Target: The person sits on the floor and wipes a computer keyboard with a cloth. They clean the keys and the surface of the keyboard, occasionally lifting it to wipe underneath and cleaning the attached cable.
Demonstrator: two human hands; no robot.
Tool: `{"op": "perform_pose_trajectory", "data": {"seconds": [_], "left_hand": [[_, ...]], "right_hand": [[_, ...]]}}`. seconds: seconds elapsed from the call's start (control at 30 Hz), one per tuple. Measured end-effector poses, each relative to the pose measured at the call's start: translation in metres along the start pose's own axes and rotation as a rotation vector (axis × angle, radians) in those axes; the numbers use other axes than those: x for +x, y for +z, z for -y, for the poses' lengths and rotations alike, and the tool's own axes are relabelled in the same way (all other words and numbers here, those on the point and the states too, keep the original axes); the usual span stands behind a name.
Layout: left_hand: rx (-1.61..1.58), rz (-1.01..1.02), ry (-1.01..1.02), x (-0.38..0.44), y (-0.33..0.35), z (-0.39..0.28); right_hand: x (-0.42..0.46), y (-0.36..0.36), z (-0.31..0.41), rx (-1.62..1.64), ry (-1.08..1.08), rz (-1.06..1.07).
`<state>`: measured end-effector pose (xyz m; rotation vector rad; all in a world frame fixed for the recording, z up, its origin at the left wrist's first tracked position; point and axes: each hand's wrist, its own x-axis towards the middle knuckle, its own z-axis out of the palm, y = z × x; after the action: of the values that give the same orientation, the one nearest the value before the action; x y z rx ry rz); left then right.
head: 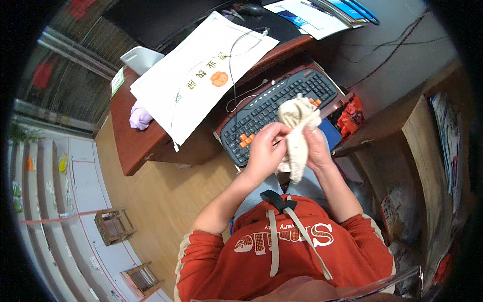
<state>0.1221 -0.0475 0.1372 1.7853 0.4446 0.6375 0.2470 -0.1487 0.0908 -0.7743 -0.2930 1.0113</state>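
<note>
A cream-coloured knitted cloth item (298,149), possibly a glove or sock, is bunched between my two hands above a black keyboard with orange keys (264,109). My left hand (267,149) pinches its near-left side with thumb and fingers. On the other side, my right hand (317,145) grips it, with the thumb lying along the fabric. Part of the cloth hangs down toward my lap, and its upper part covers some of the keys. The keyboard rests on a pull-out tray below the desktop.
Large white printed sheets (203,75) and a white cable overhang the reddish-brown desk (128,151). A lilac cloth (139,116) lies beside them. Folders and papers (320,17) are at the back right. A wooden cabinet (419,143) stands at right; wooden stools (115,225) stand at left.
</note>
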Motion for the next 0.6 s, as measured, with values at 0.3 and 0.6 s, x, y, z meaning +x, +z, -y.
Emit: {"op": "perform_pose_trajectory", "data": {"seconds": [0.3,0.6], "left_hand": [[0.11,0.041,-0.031,-0.018,-0.011,0.002],[0.257,0.085,0.059,-0.02,-0.03,0.002]], "right_hand": [[0.023,0.009,-0.006,-0.163,-0.184,-0.097],[0.046,-0.003,0.046,-0.184,-0.344,-0.167]]}}
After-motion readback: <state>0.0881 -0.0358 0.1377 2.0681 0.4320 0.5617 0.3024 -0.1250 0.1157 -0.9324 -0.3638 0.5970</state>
